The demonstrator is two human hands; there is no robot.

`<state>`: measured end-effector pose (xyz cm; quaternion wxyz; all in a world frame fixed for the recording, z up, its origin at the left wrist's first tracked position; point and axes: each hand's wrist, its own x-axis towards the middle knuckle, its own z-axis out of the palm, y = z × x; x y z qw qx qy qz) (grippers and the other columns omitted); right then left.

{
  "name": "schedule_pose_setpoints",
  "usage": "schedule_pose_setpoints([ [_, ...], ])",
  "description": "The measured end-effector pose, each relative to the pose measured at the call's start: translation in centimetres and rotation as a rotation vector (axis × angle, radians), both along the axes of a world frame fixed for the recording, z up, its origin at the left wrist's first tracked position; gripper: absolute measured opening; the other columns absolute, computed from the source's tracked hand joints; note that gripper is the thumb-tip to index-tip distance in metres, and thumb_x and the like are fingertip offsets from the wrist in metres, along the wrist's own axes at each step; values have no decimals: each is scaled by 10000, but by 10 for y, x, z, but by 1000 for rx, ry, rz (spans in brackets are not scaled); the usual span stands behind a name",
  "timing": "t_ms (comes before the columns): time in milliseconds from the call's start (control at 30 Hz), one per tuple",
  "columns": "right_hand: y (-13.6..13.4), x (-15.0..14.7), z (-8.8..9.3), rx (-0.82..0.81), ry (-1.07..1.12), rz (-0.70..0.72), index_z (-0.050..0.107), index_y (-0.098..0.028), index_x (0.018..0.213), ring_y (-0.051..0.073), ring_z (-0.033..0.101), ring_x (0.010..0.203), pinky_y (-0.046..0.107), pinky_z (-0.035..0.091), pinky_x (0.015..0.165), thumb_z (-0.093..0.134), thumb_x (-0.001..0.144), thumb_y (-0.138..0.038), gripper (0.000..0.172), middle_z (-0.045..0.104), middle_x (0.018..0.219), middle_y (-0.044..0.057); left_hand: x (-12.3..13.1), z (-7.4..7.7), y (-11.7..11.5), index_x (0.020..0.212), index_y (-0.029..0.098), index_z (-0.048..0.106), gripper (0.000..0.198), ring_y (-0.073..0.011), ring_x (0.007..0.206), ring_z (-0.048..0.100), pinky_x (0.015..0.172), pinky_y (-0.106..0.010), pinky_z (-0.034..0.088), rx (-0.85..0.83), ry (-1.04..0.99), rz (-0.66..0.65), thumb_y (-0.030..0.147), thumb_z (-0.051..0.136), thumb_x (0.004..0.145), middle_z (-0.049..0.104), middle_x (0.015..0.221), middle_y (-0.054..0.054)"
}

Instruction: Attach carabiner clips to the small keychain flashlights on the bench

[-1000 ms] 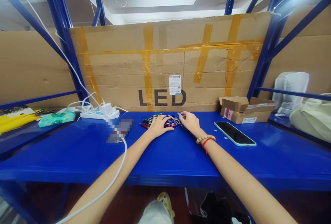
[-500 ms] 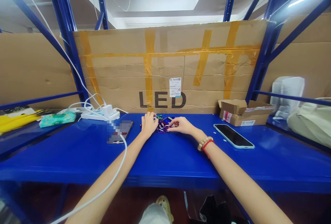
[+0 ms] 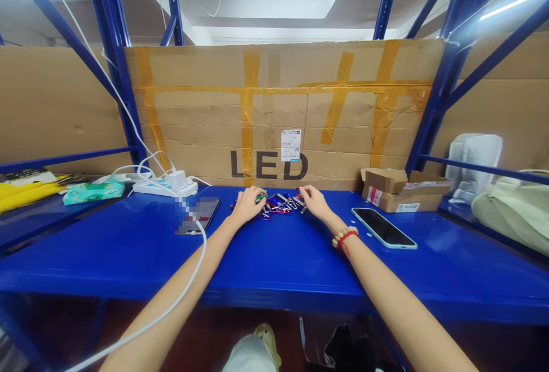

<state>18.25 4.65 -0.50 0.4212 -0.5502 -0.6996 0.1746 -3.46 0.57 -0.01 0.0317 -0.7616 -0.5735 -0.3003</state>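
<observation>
A pile of small, shiny, coloured metal pieces [image 3: 281, 205] that look like carabiner clips lies on the blue shelf top [image 3: 274, 257]. My left hand [image 3: 247, 205] is at the pile's left side, its thumb and fingers closed on a small green clip-like piece [image 3: 260, 198]. On the right side of the pile my right hand [image 3: 315, 201] pinches with thumb and forefinger; a bit of red shows at the fingertips, too small to make out. Purple, blue and silver pieces lie between the two hands.
A phone [image 3: 384, 228] lies right of my right hand, with an open cardboard box [image 3: 405, 190] behind it. To the left are a dark tablet-like device [image 3: 206, 214], a white power strip [image 3: 165, 188] and a cable [image 3: 201, 257] crossing my left forearm. Taped cardboard [image 3: 206, 120] stands behind.
My right hand has moved right, away from my left hand, uncovering more of the pile. The green piece now shows at my left fingertips. The view has shifted slightly.
</observation>
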Motion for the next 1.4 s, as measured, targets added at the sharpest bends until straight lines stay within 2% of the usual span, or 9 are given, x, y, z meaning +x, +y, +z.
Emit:
schedule_pose_setpoints([
  [67, -4, 0, 0, -26, -13, -72, 558, -199, 970, 141, 606, 724, 249, 405, 657, 363, 898, -389, 282, 694, 822, 16, 5, -3, -1, 1068, 285, 564, 297, -234, 1139, 456, 943, -412, 322, -39, 110, -165, 418, 477, 817, 566, 1177, -23],
  [133, -9, -2, 2, 12, -75, -117, 562, -232, 962, 152, 610, 772, 251, 387, 663, 367, 896, -412, 274, 692, 808, -5, 10, -5, -2, 1073, 292, 568, 324, -229, 1144, 455, 959, -410, 312, -78, 158, -250, 447, 515, 795, 571, 1187, -14],
  [333, -21, -5, 8, 112, -173, -182, 618, -249, 896, 160, 608, 821, 237, 361, 637, 407, 880, -440, 284, 685, 860, -5, 12, -4, 4, 818, 219, 629, 183, -195, 957, 551, 880, -362, 372, -57, 121, -236, 363, 516, 821, 659, 945, -9],
  [667, -25, -8, 10, 76, -320, -151, 668, -251, 826, 164, 616, 786, 231, 344, 594, 495, 832, -452, 266, 693, 809, 1, 4, -4, 15, 739, 181, 694, 207, -148, 688, 579, 685, -256, 431, 236, -621, 28, 363, 596, 743, 674, 803, -37],
  [867, -29, -19, 10, 106, -388, -100, 662, -240, 734, 161, 614, 754, 229, 317, 560, 491, 828, -475, 305, 689, 771, 2, 6, 0, 15, 765, 154, 690, 238, -124, 532, 539, 584, -248, 424, 132, -958, 104, 349, 556, 738, 639, 655, -24],
  [967, -30, -21, 10, 115, -380, -100, 658, -241, 723, 165, 615, 750, 232, 317, 562, 489, 828, -472, 304, 689, 758, -2, 6, 0, 13, 794, 155, 688, 216, -142, 602, 584, 625, -247, 442, 92, -993, 86, 263, 508, 744, 648, 640, -24],
  [1100, -26, -19, 8, 96, -314, -127, 675, -254, 790, 182, 622, 805, 241, 353, 604, 469, 845, -414, 266, 701, 825, -1, 8, 0, 9, 817, 174, 699, 248, -171, 732, 624, 726, -267, 450, -1, -922, 111, 176, 482, 697, 689, 697, -33],
  [1233, -16, -14, 5, 83, -110, -185, 695, -239, 862, 195, 626, 844, 250, 403, 637, 457, 840, -380, 278, 706, 881, 21, 9, 1, 4, 714, 191, 708, 269, -207, 762, 626, 758, -301, 438, -44, -823, 128, 259, 448, 715, 694, 676, -36],
  [1400, 0, 5, 9, 130, 212, -222, 714, -143, 845, 167, 625, 606, 254, 452, 634, 533, 774, -367, 297, 706, 726, 60, 8, 3, 2, 612, 185, 687, 319, -211, 767, 632, 764, -296, 439, 29, -879, 114, 324, 421, 719, 699, 698, -46],
])
